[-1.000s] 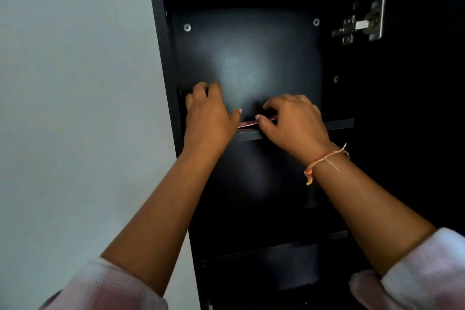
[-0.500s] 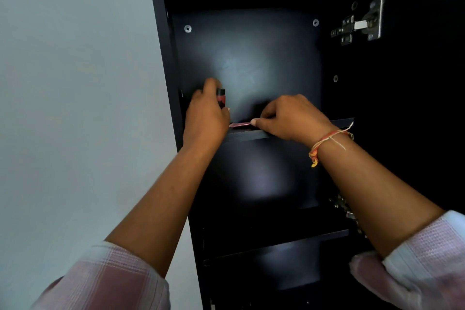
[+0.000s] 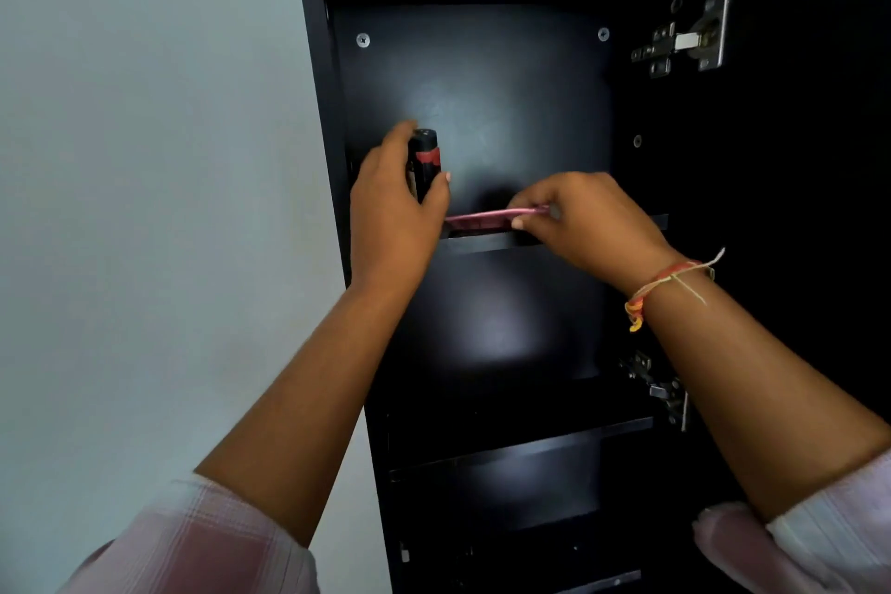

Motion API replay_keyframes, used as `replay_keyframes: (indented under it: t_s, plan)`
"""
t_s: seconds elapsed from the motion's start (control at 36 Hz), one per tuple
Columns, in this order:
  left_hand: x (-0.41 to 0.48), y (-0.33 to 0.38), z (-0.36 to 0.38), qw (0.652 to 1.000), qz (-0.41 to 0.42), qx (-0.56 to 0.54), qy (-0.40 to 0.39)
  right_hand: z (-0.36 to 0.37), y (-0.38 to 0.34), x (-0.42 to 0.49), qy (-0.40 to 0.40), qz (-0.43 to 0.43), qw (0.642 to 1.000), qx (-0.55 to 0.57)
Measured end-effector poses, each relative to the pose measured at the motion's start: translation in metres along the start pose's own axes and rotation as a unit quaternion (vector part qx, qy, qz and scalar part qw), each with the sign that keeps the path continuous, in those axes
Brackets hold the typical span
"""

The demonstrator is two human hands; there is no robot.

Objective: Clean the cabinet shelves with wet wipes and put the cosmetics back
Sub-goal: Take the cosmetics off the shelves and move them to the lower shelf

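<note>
Inside the black cabinet (image 3: 482,77), my left hand (image 3: 393,212) grips a black cosmetic tube with a red band (image 3: 425,159), held upright at the left end of the upper shelf (image 3: 487,242). My right hand (image 3: 586,222) pinches a flat pink item (image 3: 482,216) that lies along the shelf, its left end near my left hand. Whether the tube's base touches the shelf is hidden by my hand.
A lower shelf (image 3: 520,451) sits below, dark, its contents unclear. Metal door hinges are on the right side, an upper hinge (image 3: 689,41) and a lower hinge (image 3: 660,388). A pale wall (image 3: 144,159) runs along the cabinet's left side. The open door is at the far right.
My left hand has lifted the black and red tube upright into view at the shelf's left end. My right hand has shifted a little right, still pinching the pink item.
</note>
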State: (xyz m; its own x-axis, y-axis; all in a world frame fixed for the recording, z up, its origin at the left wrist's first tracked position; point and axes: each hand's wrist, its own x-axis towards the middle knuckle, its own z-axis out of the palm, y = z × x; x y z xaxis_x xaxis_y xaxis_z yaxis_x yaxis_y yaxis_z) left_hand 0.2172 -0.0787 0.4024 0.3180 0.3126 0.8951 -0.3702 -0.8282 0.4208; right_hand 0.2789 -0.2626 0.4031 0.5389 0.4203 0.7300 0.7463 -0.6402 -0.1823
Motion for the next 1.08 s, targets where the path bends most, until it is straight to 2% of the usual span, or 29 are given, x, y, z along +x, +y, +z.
replay_keyframes:
  t_s: [0.11, 0.17, 0.28, 0.39, 0.58, 0.72, 0.89, 1.0, 1.08]
  plan:
    - [-0.015, 0.013, -0.011, 0.998, 0.008, -0.048, 0.041, 0.003, -0.002, -0.025, 0.133, 0.003, 0.991, 0.028]
    - [-0.028, 0.022, -0.018, 0.995, 0.007, -0.081, 0.058, 0.008, -0.005, -0.040, 0.170, 0.001, 0.984, 0.050]
    - [-0.058, 0.030, -0.024, 0.988, -0.031, -0.137, 0.067, 0.024, -0.008, -0.073, 0.188, 0.025, 0.977, 0.097]
    - [-0.098, 0.023, -0.021, 0.980, -0.082, -0.178, 0.036, 0.042, -0.013, -0.111, 0.174, 0.082, 0.966, 0.175]
    - [-0.190, -0.008, -0.006, 0.964, -0.195, -0.166, -0.068, 0.101, -0.011, -0.182, 0.077, 0.234, 0.915, 0.321]
    - [-0.268, -0.035, 0.001, 0.933, -0.307, -0.137, -0.129, 0.156, 0.005, -0.250, -0.030, 0.359, 0.868, 0.342]
    - [-0.377, -0.066, -0.002, 0.857, -0.463, -0.086, -0.211, 0.215, 0.015, -0.342, -0.140, 0.491, 0.796, 0.326]
    - [-0.438, -0.078, -0.015, 0.813, -0.542, -0.041, -0.210, 0.249, 0.022, -0.408, -0.248, 0.554, 0.721, 0.335]
    - [-0.481, -0.091, -0.029, 0.778, -0.591, 0.010, -0.215, 0.281, 0.035, -0.458, -0.285, 0.576, 0.704, 0.303]
